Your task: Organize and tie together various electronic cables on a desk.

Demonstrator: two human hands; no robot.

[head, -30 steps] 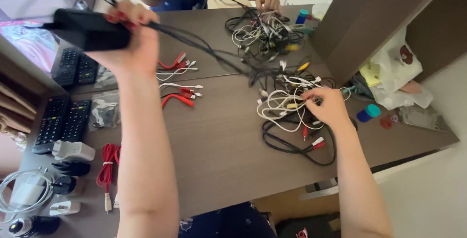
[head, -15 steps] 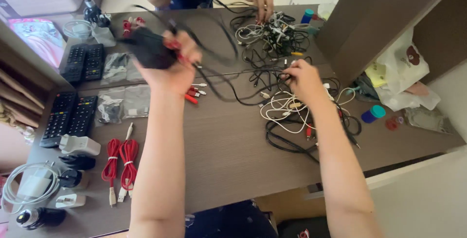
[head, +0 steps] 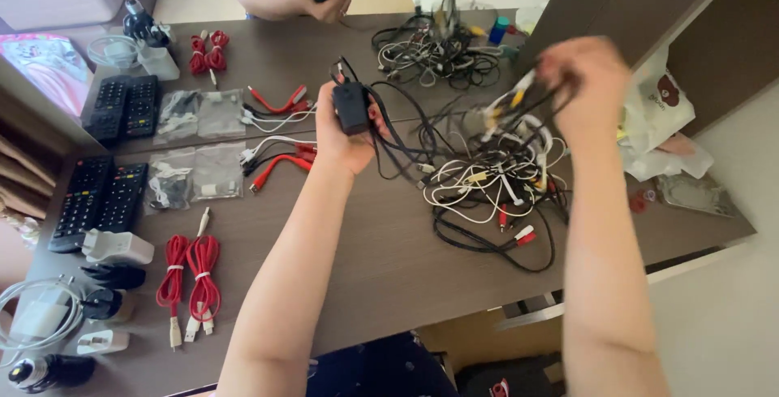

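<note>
A black power adapter (head: 352, 107) is gripped in the left hand (head: 345, 129), fingers closed around it, above the brown table (head: 365, 259). At 3 o'clock from it, a bunch of tangled cables (head: 495, 161) is lifted by the right hand (head: 586, 80), blurred, fingers curled shut on the strands. Red cables (head: 188, 271) lie at 8 o'clock

Left hand (head: 345, 133) raised, fingers closed, right hand (head: 586, 80) lifted higher, fingers clenched, forearms extended
</note>
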